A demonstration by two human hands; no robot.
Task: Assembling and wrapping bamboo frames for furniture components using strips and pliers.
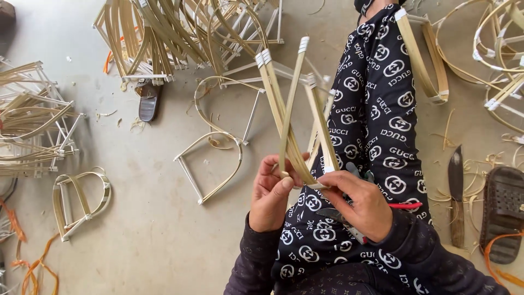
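Bamboo strips fill this stretch of grey concrete floor (153, 229), and the landmark is the bundle of pale, flat bamboo strips with white taped tips (289, 109) held up in the middle. Far left of that bundle lies a stack of bent bamboo frames (33, 120), with a single D-shaped bamboo frame (82, 199) below it. Nearer the bundle, still to its left, a dark brown sandal (148, 101) rests sole-down, and another arched bamboo frame with white cross-rods (213, 164) lies flat.

The left hand (271, 196) is curled shut around the bundle's lower end, thumb pressed over the strips where they cross. The strips fan upward and away from both hands. Just right of it, the right hand (360, 202) pinches the same crossing point with fingertips closed on the strips; a tool with a red part sits beneath that hand, though what it is I cannot tell.

Right of the bundle runs a leg in black trousers with a white printed pattern (376, 109). Further right lie a dark-bladed knife (456, 191) and a black woven sandal (503, 210).
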